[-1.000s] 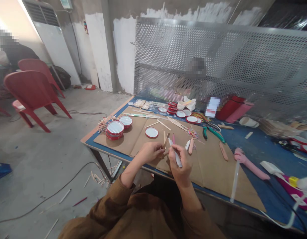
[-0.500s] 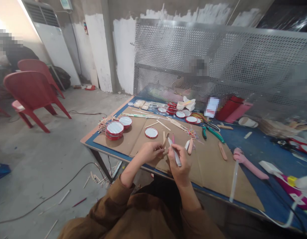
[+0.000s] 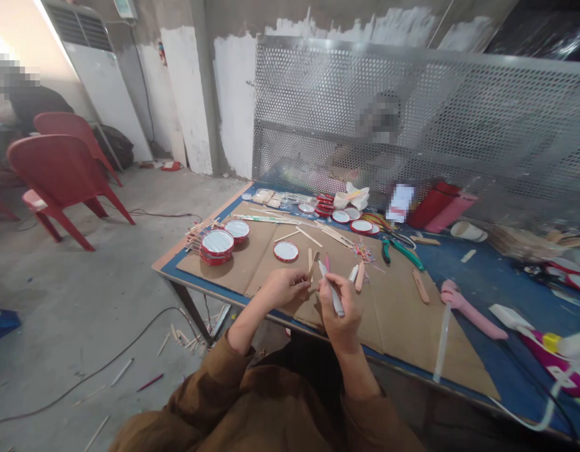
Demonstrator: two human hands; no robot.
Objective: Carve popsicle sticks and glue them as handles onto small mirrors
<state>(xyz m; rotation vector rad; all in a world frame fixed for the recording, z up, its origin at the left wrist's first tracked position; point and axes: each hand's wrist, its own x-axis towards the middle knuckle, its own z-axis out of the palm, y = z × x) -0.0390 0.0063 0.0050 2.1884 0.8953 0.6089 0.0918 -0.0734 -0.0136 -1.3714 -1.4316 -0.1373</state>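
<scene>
My left hand is closed, with a thin, flat wooden stick pinched at the fingertips. In my right hand is a white marker pen, held in a writing grip with its upper end near the palm. The pen's tip points away from me, close beside the stick; I cannot tell whether they touch. Both hands are over the near edge of a cardboard sheet. Just beyond them lies a round red-rimmed lid with a white face. A pink pen and another white pen lie close by.
Stacked red-rimmed discs stand at the left. Green-handled pliers, a pink glue gun and a red bottle are on the right. A perforated metal screen closes the table's far side.
My right hand and the marker pen have shifted very slightly to the right. My left hand and the stick stay in place.
</scene>
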